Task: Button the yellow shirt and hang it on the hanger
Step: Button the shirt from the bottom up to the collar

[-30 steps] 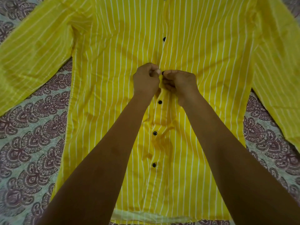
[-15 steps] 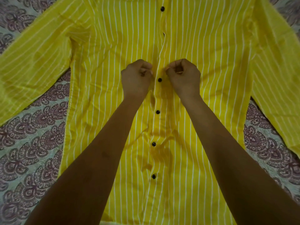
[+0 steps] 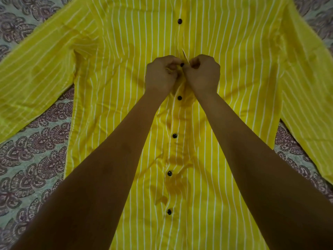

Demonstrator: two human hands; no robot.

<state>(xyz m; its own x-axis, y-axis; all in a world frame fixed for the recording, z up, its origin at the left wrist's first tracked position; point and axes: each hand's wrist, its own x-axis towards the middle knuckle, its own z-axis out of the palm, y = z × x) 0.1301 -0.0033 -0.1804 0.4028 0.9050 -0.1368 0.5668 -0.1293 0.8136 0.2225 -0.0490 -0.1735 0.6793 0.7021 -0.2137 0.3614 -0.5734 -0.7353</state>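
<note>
The yellow shirt [image 3: 234, 73] with thin white stripes lies flat, front up, sleeves spread to both sides. Dark buttons run down its middle; several below my hands sit fastened, such as the button [image 3: 179, 98] just under my wrists. My left hand [image 3: 161, 76] pinches the placket's left edge beside a small dark button [image 3: 182, 64]. My right hand [image 3: 203, 74] pinches the right edge, which is lifted and shows its pale inside. One more button [image 3: 179, 21] lies higher up. No hanger is in view.
The shirt rests on a bedspread [image 3: 34, 159] printed with dark purple paisley shapes on pale green, showing at both sides and the top corners. My forearms cross the shirt's lower half.
My hands have gone from one button up to the one above it and closed in on the placket there. The button they held a second ago now lies fastened below them.
</note>
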